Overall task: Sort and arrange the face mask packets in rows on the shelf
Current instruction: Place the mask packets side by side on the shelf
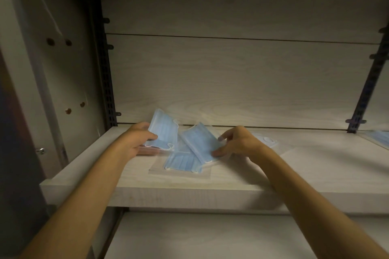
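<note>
Several blue face mask packets in clear wrap lie on a pale wooden shelf (315, 174). My left hand (136, 141) grips one packet (163, 130) by its left edge and holds it tilted up off the shelf. My right hand (237, 143) pinches the right edge of a second packet (200, 143), which lies at a slant. Beneath both rests a third packet (182, 163), flat on the shelf. Another packet (266, 140) lies partly hidden behind my right hand.
One more blue packet (381, 137) shows at the far right edge of the shelf. The cabinet's side wall (63, 69) stands close on the left, with a dark slotted rail (107, 69). A lower shelf (210, 237) sits beneath.
</note>
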The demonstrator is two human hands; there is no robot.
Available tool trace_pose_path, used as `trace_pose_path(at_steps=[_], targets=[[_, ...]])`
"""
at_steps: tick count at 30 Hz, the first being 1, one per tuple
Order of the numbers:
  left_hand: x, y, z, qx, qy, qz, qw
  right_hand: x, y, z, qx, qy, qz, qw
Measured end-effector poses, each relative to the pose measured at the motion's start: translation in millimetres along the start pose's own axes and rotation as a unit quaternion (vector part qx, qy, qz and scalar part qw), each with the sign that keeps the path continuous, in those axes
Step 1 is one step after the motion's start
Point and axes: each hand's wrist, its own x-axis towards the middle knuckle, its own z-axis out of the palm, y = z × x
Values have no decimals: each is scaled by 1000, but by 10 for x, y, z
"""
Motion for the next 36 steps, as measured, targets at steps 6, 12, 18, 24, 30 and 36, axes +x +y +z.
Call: trace_pose_path(at_steps=[6,12,18,24,30,36], targets=[[-71,56,33,-30,-69,-59,995,-74,-91,-87,32,-20,57,998],[-85,50,33,-43,-97,-74,992,-231,-130,-163,55,-1,99,994],[-165,100,35,-103,-122,-61,985,-652,-75,-318,301,-45,48,951],[-580,233,291,-147,-145,-6,978,-1068,148,-609,379,1,4,926],[-1291,236,850,-134,-160,62,976,-1655,627,-1002,351,71,-24,933],[-2073,128,1742,-128,-178,93,971,-2416,1360,-1566,339,56,-38,938]])
